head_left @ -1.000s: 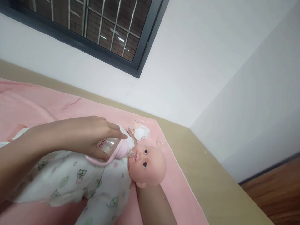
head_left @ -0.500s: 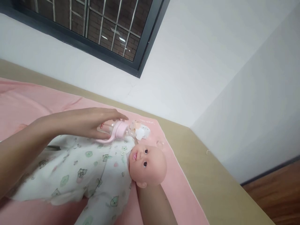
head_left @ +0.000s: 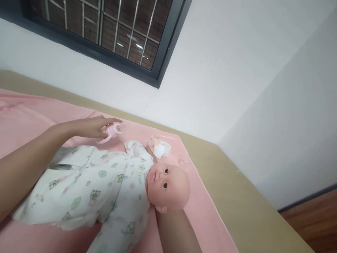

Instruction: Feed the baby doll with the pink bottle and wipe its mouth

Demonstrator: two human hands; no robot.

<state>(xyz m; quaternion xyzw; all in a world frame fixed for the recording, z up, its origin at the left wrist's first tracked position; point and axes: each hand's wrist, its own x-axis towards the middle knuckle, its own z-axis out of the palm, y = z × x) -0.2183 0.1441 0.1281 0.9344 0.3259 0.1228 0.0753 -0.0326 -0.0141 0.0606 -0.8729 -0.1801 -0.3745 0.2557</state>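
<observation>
My left hand (head_left: 96, 127) is closed over a clear baby bottle (head_left: 113, 130) with a pink collar and pink handle. The bottle lies tilted near the pink cloth, its nipple pointing right, and the fingers hide most of its body. Below it lies a doll (head_left: 168, 186) on its back, in a white outfit (head_left: 105, 182) with green and pink animal prints. My right forearm (head_left: 179, 230) reaches in from the bottom edge and passes under the doll's head; the right hand itself is hidden beneath the doll.
A pink cloth (head_left: 202, 196) covers much of the wooden surface (head_left: 223, 182). A small white and orange patterned item (head_left: 159, 147) and a small clear piece (head_left: 182, 162) rest near the doll's head. Behind stand a white wall (head_left: 210, 70) and a barred window (head_left: 160, 66).
My left hand has carried the bottle left and back, away from the doll's chest toward the wall side. The doll's near-wall sleeve now shows. The right forearm stays under the head.
</observation>
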